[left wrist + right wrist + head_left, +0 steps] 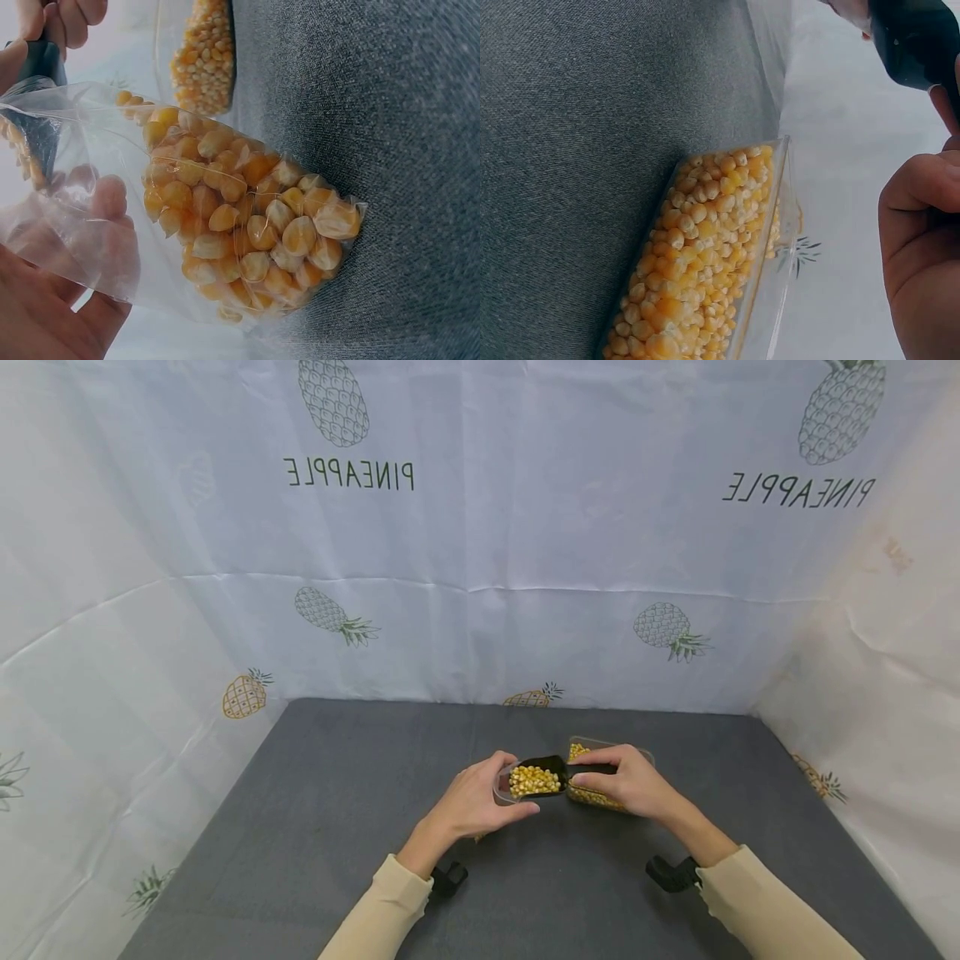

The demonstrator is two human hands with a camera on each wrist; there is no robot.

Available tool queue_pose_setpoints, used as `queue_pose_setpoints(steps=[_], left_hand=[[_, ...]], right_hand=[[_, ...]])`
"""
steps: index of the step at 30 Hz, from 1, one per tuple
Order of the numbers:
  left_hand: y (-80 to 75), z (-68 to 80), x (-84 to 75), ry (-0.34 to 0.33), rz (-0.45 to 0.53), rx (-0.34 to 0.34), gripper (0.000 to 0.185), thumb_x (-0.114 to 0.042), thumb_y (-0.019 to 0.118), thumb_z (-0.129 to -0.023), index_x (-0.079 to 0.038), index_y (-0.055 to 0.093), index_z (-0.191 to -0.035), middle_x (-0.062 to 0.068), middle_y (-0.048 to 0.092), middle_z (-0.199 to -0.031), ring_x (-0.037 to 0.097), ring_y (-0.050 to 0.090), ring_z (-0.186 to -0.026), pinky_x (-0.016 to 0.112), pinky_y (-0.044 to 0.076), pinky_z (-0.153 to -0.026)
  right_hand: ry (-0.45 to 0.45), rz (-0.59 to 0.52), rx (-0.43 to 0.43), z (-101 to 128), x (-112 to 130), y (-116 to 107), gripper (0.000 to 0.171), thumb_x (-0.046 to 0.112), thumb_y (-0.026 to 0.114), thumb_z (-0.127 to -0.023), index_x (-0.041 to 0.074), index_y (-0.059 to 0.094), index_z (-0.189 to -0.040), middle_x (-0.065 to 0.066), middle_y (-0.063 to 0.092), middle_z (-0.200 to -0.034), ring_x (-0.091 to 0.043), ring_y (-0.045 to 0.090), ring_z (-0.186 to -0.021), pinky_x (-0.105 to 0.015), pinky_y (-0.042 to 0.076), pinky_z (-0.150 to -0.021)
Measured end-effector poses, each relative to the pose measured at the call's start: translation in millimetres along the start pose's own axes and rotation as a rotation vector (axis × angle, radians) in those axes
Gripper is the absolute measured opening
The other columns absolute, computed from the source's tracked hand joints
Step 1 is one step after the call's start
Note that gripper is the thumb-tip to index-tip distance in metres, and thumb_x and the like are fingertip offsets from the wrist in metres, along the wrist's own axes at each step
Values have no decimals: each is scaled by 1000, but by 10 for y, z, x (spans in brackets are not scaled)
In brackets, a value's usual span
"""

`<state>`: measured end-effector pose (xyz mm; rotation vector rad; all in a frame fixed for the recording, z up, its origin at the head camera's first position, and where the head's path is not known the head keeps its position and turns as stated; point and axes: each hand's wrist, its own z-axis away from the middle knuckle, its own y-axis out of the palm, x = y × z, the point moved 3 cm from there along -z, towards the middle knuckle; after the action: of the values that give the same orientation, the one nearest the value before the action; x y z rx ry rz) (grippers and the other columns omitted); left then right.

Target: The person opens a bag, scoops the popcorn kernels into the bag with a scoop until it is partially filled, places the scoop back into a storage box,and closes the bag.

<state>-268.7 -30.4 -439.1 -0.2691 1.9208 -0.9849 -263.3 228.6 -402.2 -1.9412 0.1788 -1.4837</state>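
A black scoop (pixel 542 774) heaped with yellow corn kernels hovers at the mouth of a clear plastic bag (pixel 247 225). My left hand (pixel 489 793) grips the bag's open rim, and the bag (pixel 504 787) is part filled with kernels. The fingers (pixel 82 262) show through the plastic. My right hand (pixel 609 777) grips the scoop's handle (pixel 915 37) from the right. Under that hand stands a clear box of corn kernels (pixel 600 752), which also fills the lower half of the right wrist view (pixel 705 262).
Everything sits on a dark grey table (pixel 337 810) with pineapple-print white sheeting (pixel 480 568) on three sides. Black wrist mounts (pixel 448 878) show at both cuffs. The box of corn (pixel 202 52) lies just beyond the bag.
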Motion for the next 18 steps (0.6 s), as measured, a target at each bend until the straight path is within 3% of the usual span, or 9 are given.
queue_pose_setpoints(steps=[6, 14, 18], left_hand=[[5, 2, 9, -4, -14, -1, 69, -58, 73, -88, -12, 55, -135, 0, 63, -103, 3, 65, -79, 30, 53, -72], [14, 2, 15, 9, -19, -2, 65, -57, 73, -89, -13, 55, -133, -4, 59, -98, 3, 65, -79, 30, 52, -71], [13, 8, 9, 20, -8, -2, 64, -56, 73, -89, -13, 55, -132, -7, 54, -94, 3, 66, -80, 29, 52, -70]], right_hand=[[-31, 36, 17, -35, 34, 5, 34, 23, 73, -96, 2, 72, -123, -18, 67, -127, -32, 66, -109, -31, 55, -79], [-68, 79, 57, -64, 106, -13, 33, 23, 70, -98, 2, 72, -123, -15, 71, -119, -17, 66, -88, -31, 53, -72], [-72, 114, 68, -69, 156, -32, 32, 24, 70, -98, 4, 72, -123, -14, 70, -121, -19, 67, -97, -32, 52, -75]])
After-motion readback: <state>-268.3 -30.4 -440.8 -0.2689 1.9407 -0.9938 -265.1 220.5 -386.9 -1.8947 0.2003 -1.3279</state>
